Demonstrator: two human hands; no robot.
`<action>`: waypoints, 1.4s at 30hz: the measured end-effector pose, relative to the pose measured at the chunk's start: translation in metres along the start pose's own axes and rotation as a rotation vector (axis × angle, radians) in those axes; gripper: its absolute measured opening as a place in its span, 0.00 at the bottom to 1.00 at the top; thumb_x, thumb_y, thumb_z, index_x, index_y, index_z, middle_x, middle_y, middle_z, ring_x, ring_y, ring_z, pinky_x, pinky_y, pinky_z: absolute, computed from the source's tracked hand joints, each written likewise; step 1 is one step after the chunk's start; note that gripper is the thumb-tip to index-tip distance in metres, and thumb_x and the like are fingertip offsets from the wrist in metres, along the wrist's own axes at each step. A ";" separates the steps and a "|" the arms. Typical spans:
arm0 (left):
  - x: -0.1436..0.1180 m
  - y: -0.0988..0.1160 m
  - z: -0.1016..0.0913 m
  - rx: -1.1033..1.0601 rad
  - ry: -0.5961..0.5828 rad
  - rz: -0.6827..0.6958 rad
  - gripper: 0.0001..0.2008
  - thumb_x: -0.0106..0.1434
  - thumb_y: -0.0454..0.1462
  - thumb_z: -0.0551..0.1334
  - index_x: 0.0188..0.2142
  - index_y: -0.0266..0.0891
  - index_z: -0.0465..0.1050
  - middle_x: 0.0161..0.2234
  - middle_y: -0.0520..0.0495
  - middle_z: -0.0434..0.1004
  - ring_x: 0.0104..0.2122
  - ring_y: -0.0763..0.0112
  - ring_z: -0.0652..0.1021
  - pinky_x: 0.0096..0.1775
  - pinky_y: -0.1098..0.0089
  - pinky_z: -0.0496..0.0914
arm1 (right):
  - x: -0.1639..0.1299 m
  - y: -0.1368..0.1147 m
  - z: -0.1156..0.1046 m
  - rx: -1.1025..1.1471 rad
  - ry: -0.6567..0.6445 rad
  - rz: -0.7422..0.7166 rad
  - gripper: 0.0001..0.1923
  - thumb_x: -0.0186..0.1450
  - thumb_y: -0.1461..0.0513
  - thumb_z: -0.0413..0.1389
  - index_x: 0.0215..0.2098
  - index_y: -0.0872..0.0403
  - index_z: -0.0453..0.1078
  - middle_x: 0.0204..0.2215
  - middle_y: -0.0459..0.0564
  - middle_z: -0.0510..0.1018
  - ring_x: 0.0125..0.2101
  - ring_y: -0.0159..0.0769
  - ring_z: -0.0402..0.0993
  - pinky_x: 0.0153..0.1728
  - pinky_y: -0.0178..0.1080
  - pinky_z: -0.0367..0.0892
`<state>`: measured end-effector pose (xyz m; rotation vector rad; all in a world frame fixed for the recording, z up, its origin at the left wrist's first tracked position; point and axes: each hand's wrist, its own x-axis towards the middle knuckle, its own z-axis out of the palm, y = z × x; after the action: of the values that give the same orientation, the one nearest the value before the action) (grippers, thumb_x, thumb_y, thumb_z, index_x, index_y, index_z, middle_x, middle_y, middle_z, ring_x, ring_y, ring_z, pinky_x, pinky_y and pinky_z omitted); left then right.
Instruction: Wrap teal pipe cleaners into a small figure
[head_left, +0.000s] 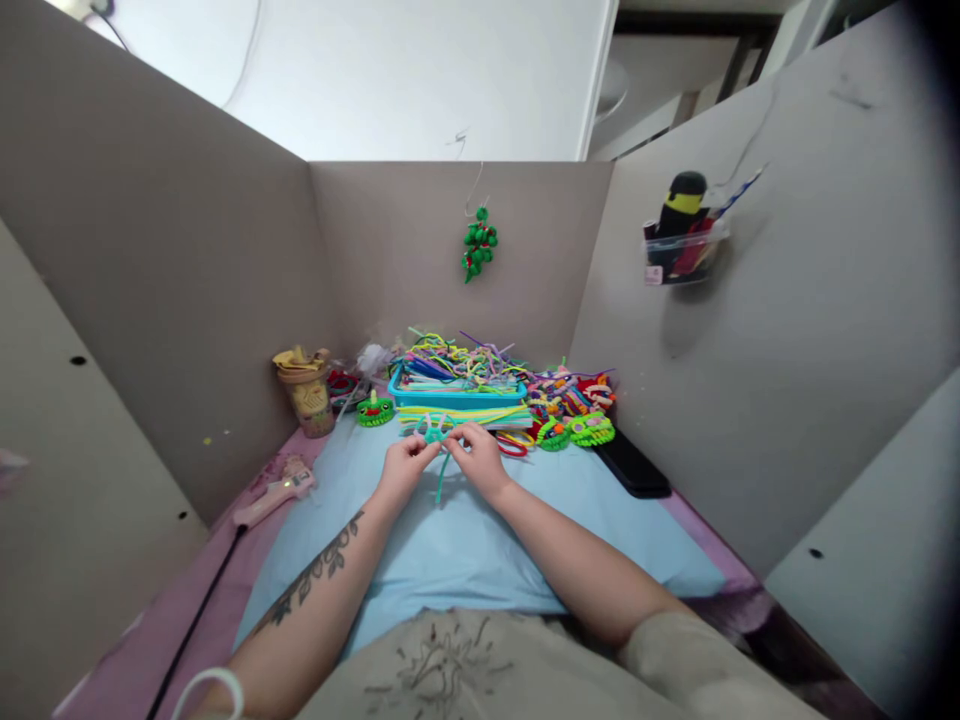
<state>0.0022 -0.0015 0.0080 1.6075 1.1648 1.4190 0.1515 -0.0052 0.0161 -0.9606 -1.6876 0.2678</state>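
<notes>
pink glue gun point(274, 493): lying on the surface at far left, black cord trailing toward the viewer, well apart from both hands.
yellowish jar point(306, 388): upright against the left partition wall.
green frog-like chenille figure point(374, 409): near the jar, beyond the left hand.
left hand point(403, 466): tattooed forearm; grip pinched together on the teal chenille stem point(439, 455), at its looped upper end.
teal chenille stem: held between the two hands just above the light blue mat point(465, 545); long axis runs near to far, its loose tail hanging toward the viewer; the loops sit between the fingertips, equally near to both hands.
right hand point(480, 458): grip pinched together on the same stem, from the right, fingertips almost touching the left's.
blue tray point(450, 395): beyond the hands, heaped with mixed-colour stems.
green hanging ornament point(478, 248): on a hook on the back partition.
finished chenille pieces point(574, 410): clustered right of the tray.
black flat object point(632, 465): at the mat's right edge.
clear wall pocket point(682, 245): on the right partition, holding a black-and-yellow item.
</notes>
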 end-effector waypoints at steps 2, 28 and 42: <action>0.000 0.000 0.000 0.018 -0.005 0.014 0.20 0.49 0.44 0.64 0.16 0.37 0.55 0.16 0.57 0.50 0.21 0.77 0.55 0.26 0.73 0.52 | 0.000 0.000 0.000 0.015 0.016 0.013 0.05 0.58 0.61 0.55 0.25 0.53 0.69 0.25 0.46 0.72 0.28 0.33 0.65 0.30 0.35 0.61; -0.002 0.005 -0.001 0.039 -0.037 0.003 0.20 0.49 0.45 0.64 0.15 0.37 0.55 0.16 0.57 0.50 0.21 0.78 0.56 0.26 0.73 0.52 | 0.002 0.000 -0.002 -0.024 0.062 -0.017 0.03 0.57 0.61 0.57 0.28 0.52 0.72 0.28 0.47 0.75 0.33 0.37 0.68 0.39 0.40 0.61; -0.001 0.006 -0.002 0.075 -0.040 0.029 0.20 0.48 0.45 0.64 0.14 0.37 0.57 0.16 0.57 0.52 0.20 0.78 0.57 0.25 0.73 0.53 | 0.003 0.001 -0.003 0.037 0.034 0.001 0.04 0.57 0.62 0.57 0.26 0.51 0.74 0.28 0.47 0.78 0.34 0.35 0.70 0.41 0.39 0.61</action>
<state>0.0012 -0.0050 0.0131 1.7030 1.1885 1.3703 0.1544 -0.0031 0.0187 -0.9338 -1.6465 0.2805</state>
